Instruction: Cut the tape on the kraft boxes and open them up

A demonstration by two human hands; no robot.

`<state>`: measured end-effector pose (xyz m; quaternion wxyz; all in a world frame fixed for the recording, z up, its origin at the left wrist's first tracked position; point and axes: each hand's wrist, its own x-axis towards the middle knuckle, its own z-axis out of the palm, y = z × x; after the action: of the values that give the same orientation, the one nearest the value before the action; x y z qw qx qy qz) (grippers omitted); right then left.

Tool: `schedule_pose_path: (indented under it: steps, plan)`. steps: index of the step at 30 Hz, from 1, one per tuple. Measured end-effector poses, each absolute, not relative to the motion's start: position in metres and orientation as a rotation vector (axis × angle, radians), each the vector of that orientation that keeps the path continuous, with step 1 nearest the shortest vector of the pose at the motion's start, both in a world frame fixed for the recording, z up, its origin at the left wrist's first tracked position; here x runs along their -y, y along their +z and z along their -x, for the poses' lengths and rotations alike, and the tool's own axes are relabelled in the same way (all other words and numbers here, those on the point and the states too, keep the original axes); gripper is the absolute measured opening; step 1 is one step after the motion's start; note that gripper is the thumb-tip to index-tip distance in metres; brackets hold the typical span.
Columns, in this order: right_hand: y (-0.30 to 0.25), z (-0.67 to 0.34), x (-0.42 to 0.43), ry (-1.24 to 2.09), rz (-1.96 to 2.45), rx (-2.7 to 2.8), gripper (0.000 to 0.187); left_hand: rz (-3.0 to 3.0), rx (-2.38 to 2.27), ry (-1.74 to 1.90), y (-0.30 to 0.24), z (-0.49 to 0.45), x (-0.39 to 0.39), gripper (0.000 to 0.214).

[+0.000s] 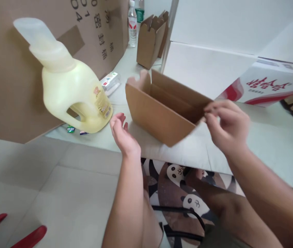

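Observation:
A brown cardboard box point(156, 113) with an open top stands tilted at the front of the pale table, its left end cut in a notched shape. My right hand point(227, 124) pinches the upper right edge of this box between thumb and fingers. Left of the box, my left hand point(124, 133) is raised with the fingers apart and slightly curled, holding nothing. Close beside that hand, a large pale yellow jug point(71, 82) with a handle and a translucent cap leans against a big carton.
The big printed carton point(43, 113) fills the left. Behind stand more folded cardboard boxes point(147, 44) and a water bottle point(132, 26). A clear plastic package point(111, 82) lies near the jug. At right is a white and red carton point(262, 84). A panda-print mat point(167, 193) lies below.

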<state>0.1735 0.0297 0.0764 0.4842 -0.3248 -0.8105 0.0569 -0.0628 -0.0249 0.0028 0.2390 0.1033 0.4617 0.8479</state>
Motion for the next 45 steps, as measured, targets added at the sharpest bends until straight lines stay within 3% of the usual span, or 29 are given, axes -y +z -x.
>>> schedule_pose_path:
  steps: [4, 8, 17, 23, 30, 34, 40, 45]
  plan:
    - [0.047, -0.241, 0.032, 0.173, 0.882, 1.770, 0.025, -0.910, -1.064, 2.130, 0.004, 0.040, 0.029, 0.054]
    - [0.015, -0.267, 0.039, 0.310, 0.935, 1.586, 0.008, -1.102, -1.022, 1.940, 0.006, 0.016, 0.030, 0.068]
    - [-0.015, -0.300, 0.030, 0.360, 0.823, 1.788, 0.052, -1.138, -1.185, 2.006, 0.010, -0.001, 0.021, 0.058]
    - [-0.018, -0.300, 0.033, 0.337, 0.788, 1.792, 0.063, -1.158, -1.125, 1.906, 0.018, -0.013, 0.018, 0.065]
    - [-0.018, -0.296, 0.036, 0.502, 0.780, 1.666, 0.055, -1.244, -0.971, 1.796, 0.008, -0.003, 0.017, 0.080]
    - [-0.012, -0.294, 0.039, 0.550, 0.890, 1.694, 0.046, -1.331, -0.895, 1.742, 0.003, 0.001, 0.018, 0.077]
    - [-0.008, -0.291, 0.039, 0.604, 0.784, 1.578, 0.057, -1.190, -1.064, 1.730, 0.012, -0.010, 0.024, 0.074]
    - [-0.004, -0.284, 0.036, 0.541, 0.850, 1.526, 0.034, -1.091, -1.223, 1.776, 0.011, -0.017, 0.025, 0.057]
